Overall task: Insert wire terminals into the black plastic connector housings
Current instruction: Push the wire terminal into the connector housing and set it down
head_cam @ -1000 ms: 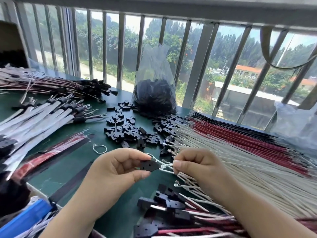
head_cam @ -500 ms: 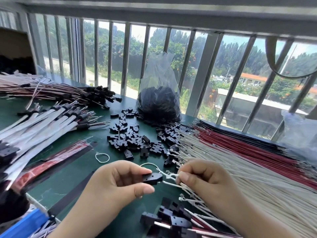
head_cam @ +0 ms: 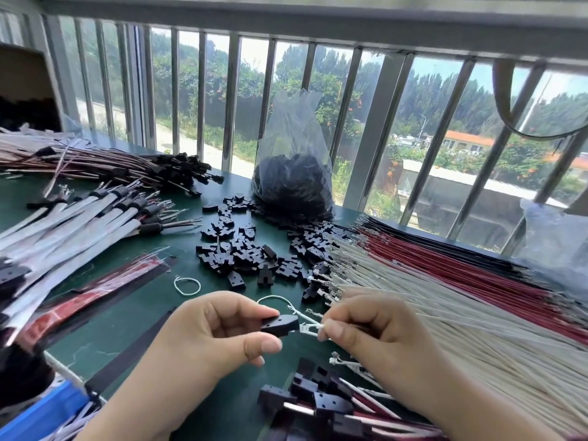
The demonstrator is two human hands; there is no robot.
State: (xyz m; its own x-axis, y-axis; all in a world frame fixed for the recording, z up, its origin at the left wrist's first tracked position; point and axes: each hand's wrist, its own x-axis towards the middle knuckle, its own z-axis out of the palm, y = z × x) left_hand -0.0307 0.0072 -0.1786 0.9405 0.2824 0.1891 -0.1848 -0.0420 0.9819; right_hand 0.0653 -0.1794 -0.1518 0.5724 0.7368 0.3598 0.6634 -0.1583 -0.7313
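Loose connector housings (head_cam: 251, 249) lie mid-tabletop (head_cam: 133, 316), before a bag of housings (head_cam: 294, 186) at the window bars (head_cam: 369, 135). Wire bundle (head_cam: 445, 297) lies right; sleeved cables (head_cam: 79, 224) lie left. Finished assemblies (head_cam: 327, 399) lie nearest, below both hands (head_cam: 219, 332).

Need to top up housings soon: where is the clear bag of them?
In the head view, the clear bag stands at the table's far edge, centre, against the window bars, just behind the loose black housings.
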